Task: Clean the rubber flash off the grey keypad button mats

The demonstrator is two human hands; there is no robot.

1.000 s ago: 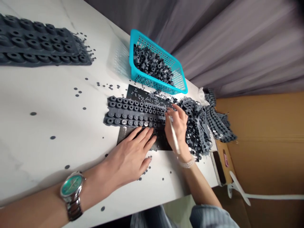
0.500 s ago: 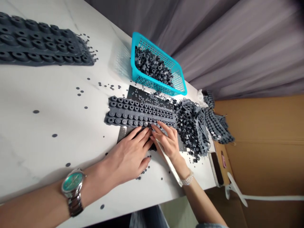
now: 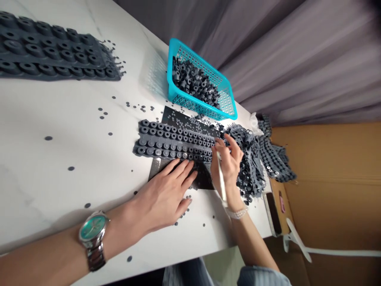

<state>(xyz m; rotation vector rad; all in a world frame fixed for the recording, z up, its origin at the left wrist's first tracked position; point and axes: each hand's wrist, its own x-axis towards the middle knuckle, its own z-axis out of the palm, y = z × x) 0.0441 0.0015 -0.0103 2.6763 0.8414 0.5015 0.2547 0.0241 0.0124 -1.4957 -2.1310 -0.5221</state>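
A dark grey rubber strip (image 3: 175,140) with rows of round studs lies on a black mat (image 3: 204,176). My left hand (image 3: 165,192) rests flat with its fingers spread, fingertips at the strip's near edge. At the strip's right end is my right hand (image 3: 228,165), its fingers closed around a thin white stick-like tool (image 3: 222,178). The tool's tip is hidden by the fingers. Just beyond my right hand lies a heap of loose rubber pieces and stringy scrap (image 3: 251,163).
A turquoise basket (image 3: 202,103) of small rubber pieces stands at the back. More studded strips (image 3: 53,51) lie at the far left, others (image 3: 275,159) at the right. Small dark discs are scattered over the white table (image 3: 35,178).
My right hand has moved right with the white tool, away from my left hand to the strip's right end. My left hand stays in nearly the same place, and the view has shifted slightly.
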